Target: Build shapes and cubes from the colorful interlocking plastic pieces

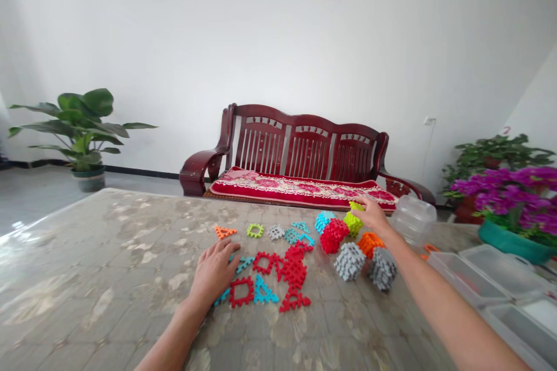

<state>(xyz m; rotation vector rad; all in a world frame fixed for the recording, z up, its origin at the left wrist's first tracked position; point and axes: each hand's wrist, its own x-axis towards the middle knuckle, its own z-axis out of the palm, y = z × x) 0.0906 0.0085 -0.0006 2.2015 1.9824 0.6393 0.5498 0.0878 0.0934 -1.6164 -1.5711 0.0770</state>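
Observation:
My left hand [214,265] lies palm down on the table, fingers stretched out beside a blue notched plastic piece [244,264]. Close to it are a red square frame piece [242,292] and a blue triangle piece [264,291]. My right hand [369,215] reaches to a stack of lime-green interlocking pieces [352,224], its fingers closed at the top. Around that stack stand a red stack [334,236], a blue stack [324,222], an orange stack [369,243], a light grey stack [349,261] and a dark grey stack [383,270].
Flat pieces lie farther back: an orange triangle [225,232], a lime-green frame [255,230] and a grey square [275,232]. Clear plastic boxes [461,278] and a pot of purple flowers [511,240] stand at right. Beyond the table [108,278] is a wooden bench [265,145].

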